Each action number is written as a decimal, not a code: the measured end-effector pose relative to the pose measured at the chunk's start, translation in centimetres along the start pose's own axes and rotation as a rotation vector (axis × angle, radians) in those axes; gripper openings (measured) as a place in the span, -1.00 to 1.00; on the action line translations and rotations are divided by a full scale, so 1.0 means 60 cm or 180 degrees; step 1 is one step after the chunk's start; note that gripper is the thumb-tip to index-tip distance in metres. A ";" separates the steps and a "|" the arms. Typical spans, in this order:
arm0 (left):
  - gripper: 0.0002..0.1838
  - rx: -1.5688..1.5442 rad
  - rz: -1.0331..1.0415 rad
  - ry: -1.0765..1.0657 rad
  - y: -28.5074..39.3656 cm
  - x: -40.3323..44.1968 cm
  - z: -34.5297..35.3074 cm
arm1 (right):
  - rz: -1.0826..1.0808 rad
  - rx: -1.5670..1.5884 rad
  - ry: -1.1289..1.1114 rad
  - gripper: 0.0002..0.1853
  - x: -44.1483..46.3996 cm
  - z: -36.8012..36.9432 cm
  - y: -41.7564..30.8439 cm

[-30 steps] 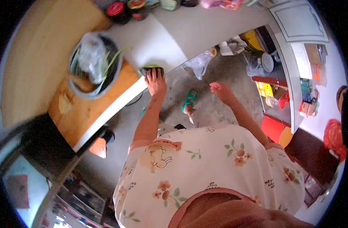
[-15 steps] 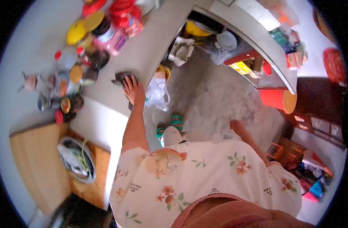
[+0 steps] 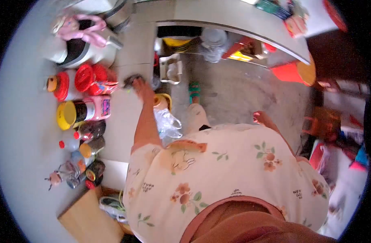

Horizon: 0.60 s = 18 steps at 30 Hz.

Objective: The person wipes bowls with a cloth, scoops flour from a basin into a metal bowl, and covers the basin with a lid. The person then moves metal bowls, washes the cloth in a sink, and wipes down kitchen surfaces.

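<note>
My left hand, blurred by motion, presses down on a crumpled dark cloth on the light-tiled counter. The cloth sticks out past my fingertips. My right hand hangs low beside my body over the floor, its fingers curled, and nothing shows in them. Left of the cloth stand red-lidded tubs and a pink container. Just below the counter edge, near my left forearm, hangs a clear plastic bag.
Several bottles and jars line the wall. A pink plush toy lies on a white appliance at the back. A white carton stands on the floor under the counter, and a red bucket-like container is at the right.
My view has turned left and forward along the counter. My left hand has moved with the dark cloth farther along it. One foot has stepped forward; my right hand still hangs down.
</note>
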<state>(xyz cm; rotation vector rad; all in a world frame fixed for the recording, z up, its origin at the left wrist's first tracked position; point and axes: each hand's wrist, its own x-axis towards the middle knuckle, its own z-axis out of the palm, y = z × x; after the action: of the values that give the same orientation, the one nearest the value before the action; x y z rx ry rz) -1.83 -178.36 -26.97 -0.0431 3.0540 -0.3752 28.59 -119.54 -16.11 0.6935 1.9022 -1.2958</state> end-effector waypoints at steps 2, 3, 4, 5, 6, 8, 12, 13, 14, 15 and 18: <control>-0.52 0.0223 0.0494 -0.0381 0.009 0.062 -0.094 | -0.0089 -0.0884 0.0132 -0.89 0.034 -0.026 -0.067; -0.53 -0.0205 0.0503 -0.0178 0.012 0.107 -0.072 | -0.0081 -0.0931 0.0051 -0.89 0.054 -0.042 -0.102; -0.53 -0.0152 0.0447 -0.0180 0.020 0.153 -0.030 | 0.0076 -0.0594 0.0036 -0.87 0.067 -0.052 -0.123; -0.54 -0.0759 0.0305 0.0404 0.032 0.212 0.037 | 0.0275 -0.0280 0.0015 -0.85 0.094 -0.066 -0.156; -0.56 -0.1354 0.0167 0.1000 0.029 0.257 0.073 | 0.0274 -0.0300 -0.0047 -0.85 0.134 -0.091 -0.175; -0.55 -0.0707 0.0392 0.0675 -0.005 0.335 0.040 | -0.0540 0.0380 0.0560 -0.82 0.212 -0.133 -0.175; -0.55 -0.1109 0.0578 0.0609 0.120 0.453 -0.025 | -0.0382 0.1020 0.0737 -0.70 0.121 -0.147 -0.319; -0.52 -0.0458 0.1024 0.0445 0.134 0.489 -0.047 | -0.0290 0.1140 0.0939 -0.70 0.122 -0.165 -0.299; -0.49 0.0233 0.1445 0.0342 0.168 0.530 -0.067 | -0.0121 0.1122 0.0767 -0.70 0.132 -0.169 -0.262; -0.49 0.0200 0.1601 0.0382 0.216 0.569 -0.063 | 0.0018 0.1076 0.0537 -0.70 0.138 -0.180 -0.232; -0.51 -0.1165 0.1030 0.0982 0.350 0.556 -0.128 | 0.0587 0.0501 0.0456 -0.74 0.085 -0.254 -0.119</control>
<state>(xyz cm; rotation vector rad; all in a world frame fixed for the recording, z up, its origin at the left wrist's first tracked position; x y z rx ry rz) -36.06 -157.31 -26.64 0.5307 3.2986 0.2192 16.15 -107.56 -12.75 1.0423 1.8115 -1.3168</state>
